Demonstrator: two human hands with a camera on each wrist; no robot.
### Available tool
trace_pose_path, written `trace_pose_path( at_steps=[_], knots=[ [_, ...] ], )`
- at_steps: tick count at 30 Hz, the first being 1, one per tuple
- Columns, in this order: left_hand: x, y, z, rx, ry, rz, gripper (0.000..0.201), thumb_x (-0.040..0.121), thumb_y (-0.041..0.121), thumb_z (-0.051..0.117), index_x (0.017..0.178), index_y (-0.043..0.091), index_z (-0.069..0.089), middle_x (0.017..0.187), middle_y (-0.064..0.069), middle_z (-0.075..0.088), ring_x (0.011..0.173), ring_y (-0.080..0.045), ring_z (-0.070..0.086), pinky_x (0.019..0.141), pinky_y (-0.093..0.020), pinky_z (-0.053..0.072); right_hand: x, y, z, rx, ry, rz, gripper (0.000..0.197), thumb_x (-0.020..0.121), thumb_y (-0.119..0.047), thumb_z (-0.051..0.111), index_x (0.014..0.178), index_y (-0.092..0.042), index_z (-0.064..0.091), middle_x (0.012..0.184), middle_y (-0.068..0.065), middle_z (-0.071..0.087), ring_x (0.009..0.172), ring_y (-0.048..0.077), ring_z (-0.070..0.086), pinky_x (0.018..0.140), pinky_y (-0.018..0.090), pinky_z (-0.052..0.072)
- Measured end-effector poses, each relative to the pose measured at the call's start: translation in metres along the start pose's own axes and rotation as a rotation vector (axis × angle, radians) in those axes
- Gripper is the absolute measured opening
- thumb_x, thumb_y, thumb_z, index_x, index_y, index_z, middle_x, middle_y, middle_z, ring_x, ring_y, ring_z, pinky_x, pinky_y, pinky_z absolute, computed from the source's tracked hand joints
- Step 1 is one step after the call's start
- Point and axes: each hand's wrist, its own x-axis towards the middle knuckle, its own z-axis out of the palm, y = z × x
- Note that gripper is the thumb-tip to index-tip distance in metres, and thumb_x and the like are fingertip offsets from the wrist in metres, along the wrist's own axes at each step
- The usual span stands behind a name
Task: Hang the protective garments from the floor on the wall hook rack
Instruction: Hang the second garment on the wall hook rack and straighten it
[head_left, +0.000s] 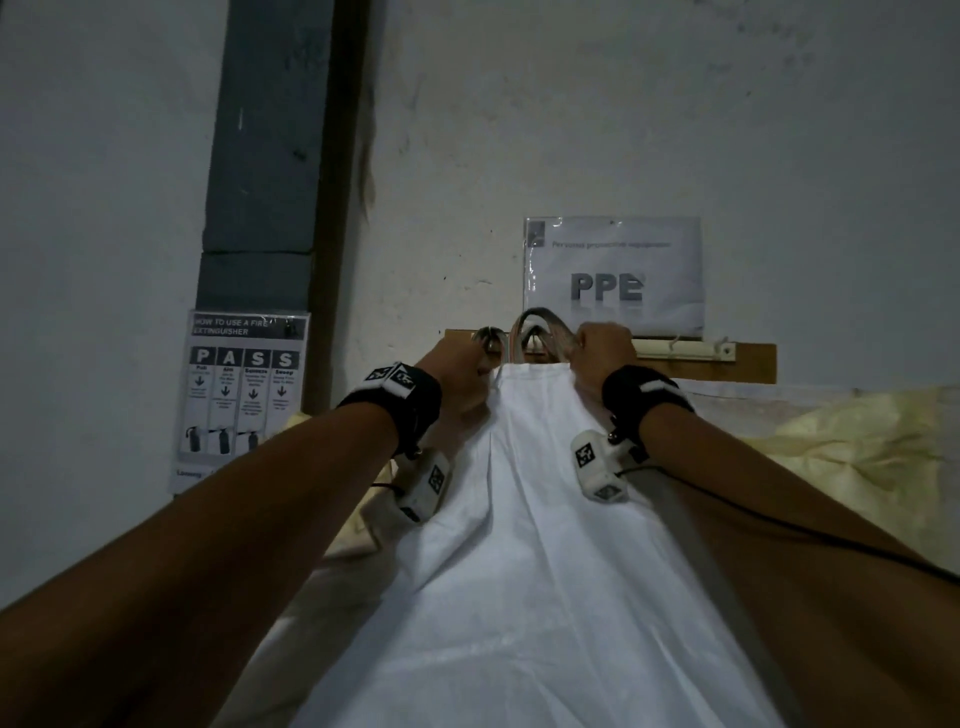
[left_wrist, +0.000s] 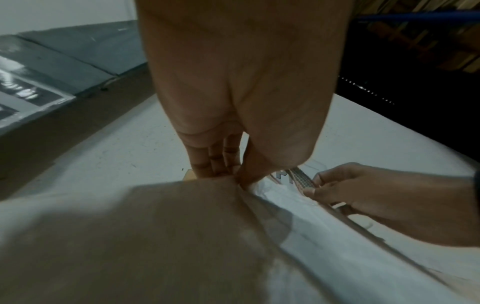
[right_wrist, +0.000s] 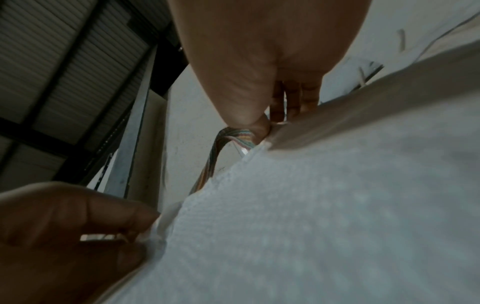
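A white garment hangs down the wall from the wooden hook rack. Its striped strap loops up over a hook behind the top edge. My left hand pinches the garment's top left corner, thumb against fingers, beside a bare metal hook. My right hand grips the striped strap where it joins the top right corner; the thumb presses it against the fingers. The hook under the strap is mostly hidden.
A PPE sign is taped above the rack. A fire extinguisher poster hangs at the left by a dark pillar. A yellow garment hangs on the right, a beige one on the left behind the white one.
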Motion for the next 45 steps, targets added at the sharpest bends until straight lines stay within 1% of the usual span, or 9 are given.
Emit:
trace_pose_path(
  at_steps=[5, 8, 13, 19, 23, 30, 34, 38, 45],
  knots=[
    [0.027, -0.001, 0.011, -0.029, 0.059, -0.108, 0.01, 0.09, 0.009, 0.054, 0.086, 0.016, 0.056, 0.101, -0.013, 0.069, 0.106, -0.036, 0.066, 0.079, -0.03, 0.046, 0.035, 0.001, 0.015, 0.04, -0.1, 0.016, 0.035, 0.097, -0.03, 0.055, 0.103, 0.001, 0.069, 0.109, 0.023, 0.07, 0.099, 0.038, 0.067, 0.069, 0.027, 0.039],
    [0.036, -0.004, 0.027, -0.034, 0.061, -0.154, 0.017, 0.091, 0.009, 0.057, 0.102, 0.01, 0.07, 0.105, -0.011, 0.067, 0.108, -0.034, 0.066, 0.085, -0.033, 0.051, 0.043, 0.006, 0.028, 0.053, -0.187, 0.028, 0.036, 0.096, -0.033, 0.058, 0.104, 0.001, 0.069, 0.108, 0.022, 0.07, 0.104, 0.039, 0.067, 0.073, 0.03, 0.044],
    [0.048, -0.015, 0.051, -0.008, -0.042, -0.177, 0.029, 0.095, 0.021, 0.059, 0.118, 0.012, 0.073, 0.118, -0.012, 0.071, 0.112, -0.032, 0.066, 0.093, -0.035, 0.054, 0.045, 0.007, 0.036, 0.08, -0.203, 0.034, 0.035, 0.095, -0.031, 0.059, 0.069, -0.008, 0.053, 0.089, 0.019, 0.064, 0.103, 0.038, 0.067, 0.071, 0.029, 0.042],
    [0.064, -0.005, 0.038, -0.045, 0.098, -0.078, 0.03, 0.101, 0.032, 0.048, 0.114, 0.014, 0.068, 0.111, -0.012, 0.071, 0.102, -0.032, 0.067, 0.081, -0.031, 0.042, 0.045, 0.008, 0.024, 0.183, -0.124, 0.071, 0.028, 0.091, -0.022, 0.063, 0.101, 0.002, 0.074, 0.099, 0.019, 0.072, 0.103, 0.036, 0.066, 0.079, 0.032, 0.051],
    [0.071, 0.003, 0.042, -0.112, 0.088, -0.064, 0.05, 0.096, 0.053, 0.043, 0.104, 0.013, 0.072, 0.11, -0.009, 0.071, 0.1, -0.029, 0.067, 0.094, -0.04, 0.052, 0.044, 0.01, 0.014, 0.253, -0.132, 0.105, 0.019, 0.089, -0.014, 0.061, 0.09, -0.006, 0.078, 0.081, 0.01, 0.066, 0.086, 0.028, 0.064, 0.069, 0.026, 0.042],
    [0.074, 0.004, 0.024, -0.34, 0.164, -0.163, 0.032, 0.095, 0.042, 0.067, 0.094, 0.011, 0.076, 0.096, -0.011, 0.074, 0.097, -0.03, 0.069, 0.075, -0.029, 0.044, 0.027, 0.007, -0.021, 0.332, -0.109, 0.049, 0.029, 0.091, -0.026, 0.067, 0.118, -0.02, 0.075, 0.125, 0.004, 0.071, 0.117, 0.024, 0.064, 0.09, 0.022, 0.044],
    [0.073, 0.014, 0.019, -0.416, 0.153, -0.168, 0.028, 0.093, 0.042, 0.068, 0.075, 0.02, 0.069, 0.081, -0.001, 0.068, 0.095, -0.028, 0.069, 0.076, -0.031, 0.046, 0.021, 0.012, -0.037, 0.275, -0.1, 0.062, 0.026, 0.095, -0.023, 0.062, 0.118, -0.018, 0.074, 0.124, 0.006, 0.07, 0.117, 0.026, 0.063, 0.085, 0.021, 0.042],
    [0.072, 0.039, 0.018, -0.474, 0.09, -0.12, 0.024, 0.098, 0.037, 0.066, 0.1, 0.017, 0.078, 0.091, -0.002, 0.07, 0.092, -0.022, 0.066, 0.065, -0.025, 0.041, 0.01, 0.026, -0.059, 0.172, -0.088, 0.097, 0.026, 0.095, -0.021, 0.06, 0.114, -0.013, 0.076, 0.119, 0.009, 0.072, 0.114, 0.029, 0.064, 0.084, 0.024, 0.046],
    [0.078, 0.093, 0.03, -0.562, 0.085, -0.009, 0.025, 0.098, 0.032, 0.066, 0.096, 0.011, 0.079, 0.098, -0.01, 0.077, 0.097, -0.028, 0.07, 0.075, -0.028, 0.044, -0.002, 0.065, -0.101, 0.019, -0.066, 0.16, 0.025, 0.093, -0.021, 0.062, 0.111, -0.011, 0.077, 0.113, 0.011, 0.073, 0.109, 0.031, 0.066, 0.084, 0.025, 0.05]
  ],
)
